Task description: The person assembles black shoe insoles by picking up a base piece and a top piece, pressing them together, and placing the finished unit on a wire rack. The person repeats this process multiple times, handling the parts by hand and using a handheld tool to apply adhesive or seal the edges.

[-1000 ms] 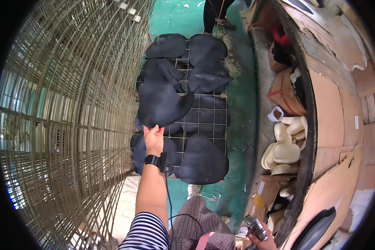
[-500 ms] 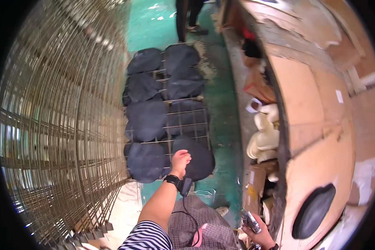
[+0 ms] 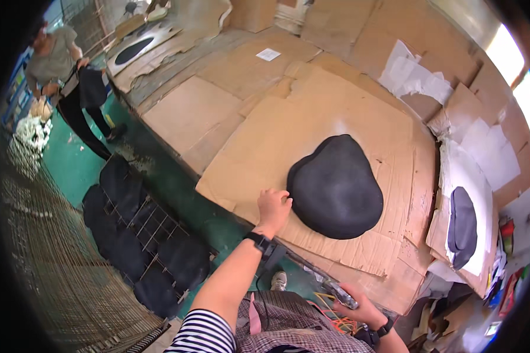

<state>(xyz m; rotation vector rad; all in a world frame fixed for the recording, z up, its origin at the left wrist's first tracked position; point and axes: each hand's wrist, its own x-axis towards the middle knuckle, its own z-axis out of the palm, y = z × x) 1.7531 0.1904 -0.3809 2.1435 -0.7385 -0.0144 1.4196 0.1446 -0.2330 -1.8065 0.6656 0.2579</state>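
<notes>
A black, rounded, cushion-like pad (image 3: 338,188) lies on the cardboard-covered table in front of me. My left hand (image 3: 274,210) is at its left edge, the fingers curled in and the fingertips against or very close to the rim; whether they pinch anything is hidden. Low at the table's front edge, my right hand (image 3: 359,305) is closed around a metal spray gun (image 3: 340,294), which points up and to the left. A dark strap with a small box sits on my left wrist.
Cardboard (image 3: 241,159) covers the table. Another black pad (image 3: 463,226) rests on a white board at right. A wire rack (image 3: 150,226) with several black pads is on the green floor, beside stacked wire racks (image 3: 70,259). Another person (image 3: 62,70) stands far left, holding a dark piece. Orange hoses (image 3: 335,320) hang below.
My view has swung right, from the floor rack to the table. My left hand has moved from above a rack pad to the table pad's edge. The spray gun stays in my right hand.
</notes>
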